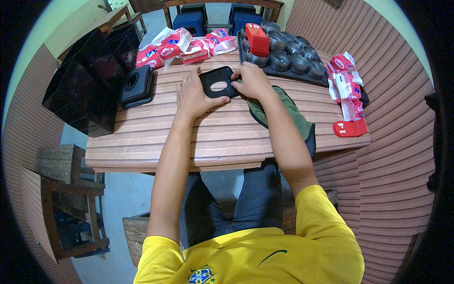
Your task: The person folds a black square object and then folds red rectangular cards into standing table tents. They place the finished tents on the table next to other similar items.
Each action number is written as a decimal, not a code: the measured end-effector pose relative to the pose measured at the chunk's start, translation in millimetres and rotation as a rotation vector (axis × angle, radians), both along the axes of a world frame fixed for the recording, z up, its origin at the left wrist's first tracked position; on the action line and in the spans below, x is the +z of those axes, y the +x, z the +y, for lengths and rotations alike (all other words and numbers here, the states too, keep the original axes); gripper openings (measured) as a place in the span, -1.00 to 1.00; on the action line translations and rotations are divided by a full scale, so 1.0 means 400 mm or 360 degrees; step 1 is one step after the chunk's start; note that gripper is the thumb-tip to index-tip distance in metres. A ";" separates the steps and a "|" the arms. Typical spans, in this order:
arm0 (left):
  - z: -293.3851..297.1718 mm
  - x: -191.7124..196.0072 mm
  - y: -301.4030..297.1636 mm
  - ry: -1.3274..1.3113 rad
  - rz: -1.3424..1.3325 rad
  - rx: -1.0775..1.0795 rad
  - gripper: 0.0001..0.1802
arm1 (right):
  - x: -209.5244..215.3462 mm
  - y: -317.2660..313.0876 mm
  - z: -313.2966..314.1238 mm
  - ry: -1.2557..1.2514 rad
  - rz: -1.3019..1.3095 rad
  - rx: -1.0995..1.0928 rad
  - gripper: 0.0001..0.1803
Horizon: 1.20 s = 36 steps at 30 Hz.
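Note:
A black square lid [208, 81] with an oval hole in its middle lies on the wood-striped table in front of me. My left hand [194, 94] grips its left side, the thumb stretched along the near edge. At the right edge, my right hand [253, 81] pinches the lid between thumb and fingers. A green cloth with a dark border [291, 113] lies under my right wrist and forearm, partly hidden by them. To the left of my left hand sits a stack of similar black square pieces [137, 85] with a round hole on top.
Tall glossy black boxes [80, 90] stand at the table's left edge. Red-and-white tissue packs [168, 47] lie along the far side, with more packs [347, 85] at the right. A black tray [302, 75] holds several dark cups [280, 60] and red number tags [257, 40]. Another red tag [350, 128] lies near the right edge.

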<state>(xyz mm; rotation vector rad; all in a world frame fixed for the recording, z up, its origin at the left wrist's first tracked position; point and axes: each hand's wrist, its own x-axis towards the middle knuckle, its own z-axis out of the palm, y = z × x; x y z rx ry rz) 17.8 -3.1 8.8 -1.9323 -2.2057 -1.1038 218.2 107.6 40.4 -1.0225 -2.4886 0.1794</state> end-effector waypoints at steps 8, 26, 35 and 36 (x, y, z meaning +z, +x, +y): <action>-0.008 0.008 -0.006 0.0179 -0.0055 0.0021 0.53 | -0.008 0.006 0.029 -0.0149 0.0110 0.0115 -0.68; 0.001 0.011 -0.012 0.0567 -0.0026 -0.0309 0.26 | -0.017 -0.003 0.024 -0.0216 -0.0004 -0.0109 -0.64; 0.007 0.012 -0.001 0.0567 -0.0250 -0.0424 0.29 | -0.060 -0.086 -0.024 -0.0255 0.0095 0.0256 -0.70; 0.006 0.014 -0.002 0.0574 -0.0236 -0.0433 0.30 | -0.057 -0.089 -0.030 -0.0258 0.0079 0.0246 -0.70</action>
